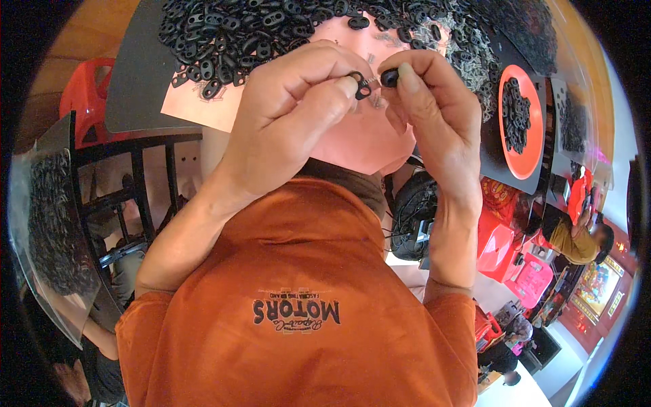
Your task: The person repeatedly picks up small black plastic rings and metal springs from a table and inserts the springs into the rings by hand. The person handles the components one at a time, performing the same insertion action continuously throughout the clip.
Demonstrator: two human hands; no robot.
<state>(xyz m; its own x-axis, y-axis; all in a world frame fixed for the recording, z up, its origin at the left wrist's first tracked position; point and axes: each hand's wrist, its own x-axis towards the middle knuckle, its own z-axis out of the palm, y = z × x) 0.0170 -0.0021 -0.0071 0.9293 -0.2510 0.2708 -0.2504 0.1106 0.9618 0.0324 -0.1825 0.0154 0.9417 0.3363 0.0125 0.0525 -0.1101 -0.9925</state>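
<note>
The left forearm is slanting up and inward to a slightly bent wrist, while the right forearm is rising almost straight up. Both hands are facing each other, fingertips close but apart. The left hand is pinching between thumb and index finger. The right hand is also pinching, its thumb pointing upward with the nail showing and its lower fingers curling inward.

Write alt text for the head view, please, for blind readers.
The left hand pinches a small black piece with two holes, close to a rounded black piece in the right hand. Beyond lies a heap of black pieces; an orange plate holds more.
</note>
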